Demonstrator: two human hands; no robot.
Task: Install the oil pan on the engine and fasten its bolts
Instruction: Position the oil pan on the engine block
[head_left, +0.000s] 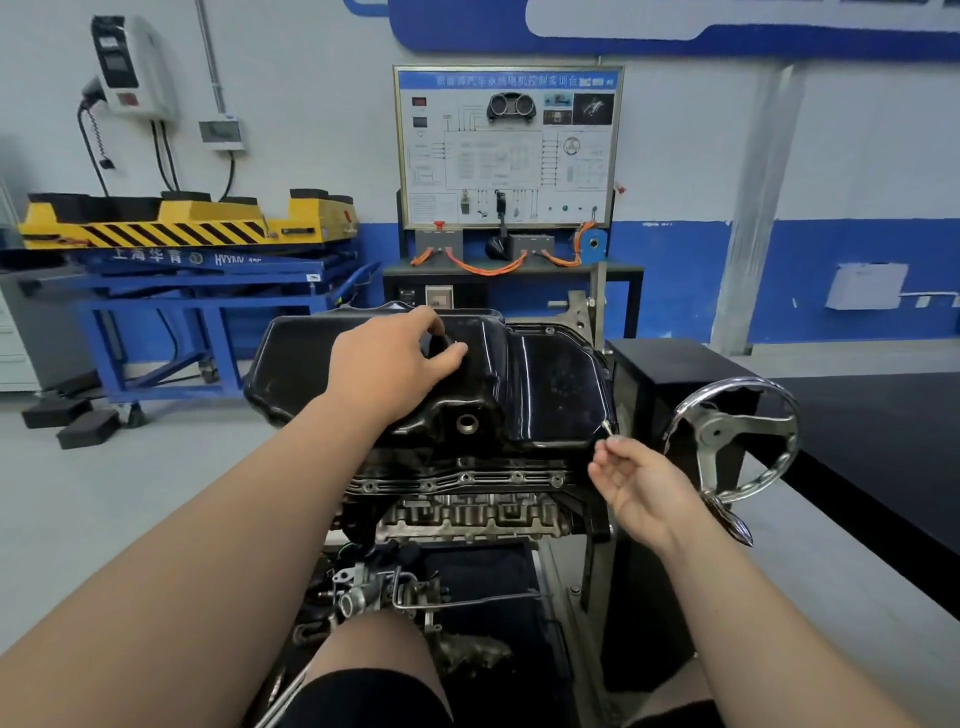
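The glossy black oil pan (550, 379) lies on top of the upturned engine (467, 499), which is mounted on a stand in front of me. My left hand (395, 358) rests on the pan's top, its fingers curled over a raised part near the middle. My right hand (644, 483) pinches a small silver bolt (606, 429) between thumb and forefinger, its tip at the pan's near right flange. A round drain hole (466, 423) shows on the pan's near face.
The stand's chrome handwheel (737, 441) sits just right of my right hand. A black workbench (857, 441) runs along the right. A blue and yellow lift table (192, 249) stands at the left, a training panel (506, 148) behind the engine. My knees are below.
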